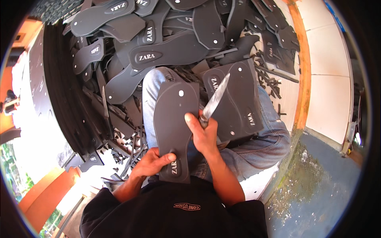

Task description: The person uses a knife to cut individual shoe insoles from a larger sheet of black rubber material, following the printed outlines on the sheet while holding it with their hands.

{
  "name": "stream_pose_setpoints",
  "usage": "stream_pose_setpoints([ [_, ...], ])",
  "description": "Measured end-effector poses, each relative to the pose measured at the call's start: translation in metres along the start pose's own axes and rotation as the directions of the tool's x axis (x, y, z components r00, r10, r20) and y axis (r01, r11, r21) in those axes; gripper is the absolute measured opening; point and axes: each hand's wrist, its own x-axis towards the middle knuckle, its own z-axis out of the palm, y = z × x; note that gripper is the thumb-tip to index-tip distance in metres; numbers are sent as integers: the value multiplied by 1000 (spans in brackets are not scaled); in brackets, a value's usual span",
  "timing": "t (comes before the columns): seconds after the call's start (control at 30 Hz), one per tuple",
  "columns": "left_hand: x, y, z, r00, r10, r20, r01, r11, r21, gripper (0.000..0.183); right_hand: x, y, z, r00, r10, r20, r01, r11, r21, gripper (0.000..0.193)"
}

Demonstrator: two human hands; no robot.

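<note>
Person seated, jeans [264, 152] bent beneath the work; a grey sole [170, 123] lies flat over the lap just on the nine o'clock side of centre, toe toward twelve, squared heel end toward six. Hands apart from each other, both on this piece: left hand [152, 163] at seven o'clock clamps the heel end, thumb across the raised pad [177, 166], fingers mostly hidden below; right hand [205, 137], near centre, grips a knife [215, 98] and lays its thumb on the sole's three o'clock edge. Blade points to one o'clock, clear of the sole, above a grey sheet [234, 105] marked with curved outlines; cannot tell whether steel touches sheet. Step looks like trimming to the outline. To do it well: keep the left grip firm at the heel, behind the cut, and turn the sole rather than the wrist around the toe curve — long, even strokes should leave a smoother edge than short sawing. Right thumb needs to stay out of the blade's line. Best to steer the point off the jeans, too. Loose offcuts [272, 85] at two o'clock; pile of soles [170, 49] at twelve — good shapes for comparison.
</note>
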Motion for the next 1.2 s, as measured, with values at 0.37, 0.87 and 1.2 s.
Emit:
stream_pose_setpoints([
  [0.37,73,75,43,989,117,-86,-114,993,38,33,-77,-8,-91,987,-109,-118,16,799,-601,31],
  [0.87,68,76,68,992,68,105,-81,989,126,30,-7,-38,-84,998,-53,-38,28,875,-484,26],
  [1.2,122,24,60,976,194,98,-203,975,92,23,-14,-85,-135,938,-53,-341,137,965,225,26],
])
